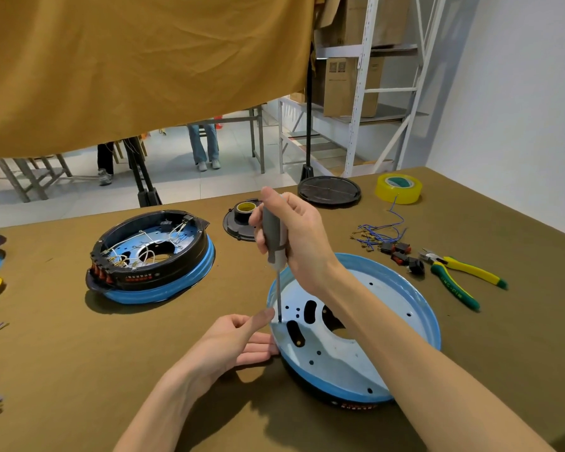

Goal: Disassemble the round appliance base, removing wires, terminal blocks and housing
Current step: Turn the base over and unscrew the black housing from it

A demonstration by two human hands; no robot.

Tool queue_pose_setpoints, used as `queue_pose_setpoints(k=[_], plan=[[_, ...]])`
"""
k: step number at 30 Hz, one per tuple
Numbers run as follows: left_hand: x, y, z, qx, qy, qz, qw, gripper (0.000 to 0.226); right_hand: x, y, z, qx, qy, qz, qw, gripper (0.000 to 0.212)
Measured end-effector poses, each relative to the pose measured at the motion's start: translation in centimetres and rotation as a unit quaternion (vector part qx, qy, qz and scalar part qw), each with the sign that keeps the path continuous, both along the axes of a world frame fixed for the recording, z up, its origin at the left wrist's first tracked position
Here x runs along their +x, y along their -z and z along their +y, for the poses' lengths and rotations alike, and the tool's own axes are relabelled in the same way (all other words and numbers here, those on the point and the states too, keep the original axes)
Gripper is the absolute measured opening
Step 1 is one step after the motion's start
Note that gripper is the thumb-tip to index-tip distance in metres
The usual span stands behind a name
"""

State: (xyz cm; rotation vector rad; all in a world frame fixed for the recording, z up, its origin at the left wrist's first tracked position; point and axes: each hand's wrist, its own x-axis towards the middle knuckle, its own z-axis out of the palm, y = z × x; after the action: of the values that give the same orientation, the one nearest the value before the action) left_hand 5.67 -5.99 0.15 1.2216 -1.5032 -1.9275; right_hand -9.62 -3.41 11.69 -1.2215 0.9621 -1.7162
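While gripped, screwdriver [274, 236] upright; base [388, 324] rim against left fingers [258, 347].

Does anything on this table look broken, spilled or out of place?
Nothing looks broken or spilled. The loose wires with switches beside the pliers seem to be removed parts. The right hand holds a screwdriver upright in the blue base, steadied by the left hand.
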Motion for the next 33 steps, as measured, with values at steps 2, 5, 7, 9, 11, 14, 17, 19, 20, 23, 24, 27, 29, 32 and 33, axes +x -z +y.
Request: queue_pose_setpoints(k=[2,5,7,9,11,14,17,19,20,23,24,27,29,32,33], plan=[[-0.2,-0.1,0.0,0.001,-0.004,-0.005,1.0,0.092,0.2,-0.1,0.2,0.0,-0.026,0.003,1.0,0.043],[-0.2,-0.1,0.1,-0.006,-0.007,-0.009,1.0,0.085,0.8,-0.1,0.2,0.016,-0.038,-0.012,0.999,0.048],[-0.2,0.0,0.0,-0.009,-0.006,-0.007,1.0,0.084,1.1,-0.3,0.1,0.021,-0.042,-0.021,0.999,0.047],[-0.1,0.1,0.0,-0.008,-0.002,-0.004,1.0,0.082,1.2,-0.4,0.1,0.019,-0.011,0.004,1.0,0.051],[-0.1,0.1,-0.1,-0.012,0.003,-0.004,1.0,0.078,1.1,-0.3,0.1,0.024,0.032,0.02,0.999,0.048],[-0.1,0.2,-0.2,-0.013,0.007,-0.01,1.0,0.076,0.9,-0.2,0.3,0.022,0.069,0.025,0.997,0.043],[-0.1,0.2,-0.3,-0.009,0.008,-0.009,1.0,0.076,0.6,-0.3,0.3,0.014,0.072,0.013,0.997,0.037],[-0.1,0.2,-0.3,-0.004,0.006,-0.009,1.0,0.08,0.6,-0.5,0.2,0.022,0.058,0.004,0.998,0.035],[-0.1,0.2,-0.3,-0.003,0.004,-0.011,1.0,0.081,0.6,-0.7,0.2,0.026,0.048,-0.004,0.998,0.035],[0.0,0.1,-0.2,-0.004,0.008,-0.02,1.0,0.088,0.3,-1.0,0.3,0.038,-0.016,-0.062,0.997,0.033],[0.0,0.1,-0.2,-0.005,0.01,-0.024,1.0,0.091,0.2,-1.1,0.4,0.041,-0.03,-0.068,0.996,0.033],[0.0,0.0,-0.2,-0.006,0.013,-0.033,0.999,0.108,-0.2,-0.7,0.5,0.032,0.014,-0.017,0.999,0.046],[-0.1,-0.1,-0.2,-0.005,0.013,-0.04,0.999,0.111,-0.4,-0.8,0.7,0.036,0.032,-0.003,0.999,0.049],[-0.1,0.0,-0.1,-0.006,0.009,-0.047,0.999,0.112,-0.1,-1.3,0.8,0.064,0.025,0.019,0.997,0.053],[-0.1,0.0,-0.2,-0.005,0.006,-0.049,0.999,0.112,0.3,-1.3,0.7,0.063,0.021,0.007,0.998,0.054]])
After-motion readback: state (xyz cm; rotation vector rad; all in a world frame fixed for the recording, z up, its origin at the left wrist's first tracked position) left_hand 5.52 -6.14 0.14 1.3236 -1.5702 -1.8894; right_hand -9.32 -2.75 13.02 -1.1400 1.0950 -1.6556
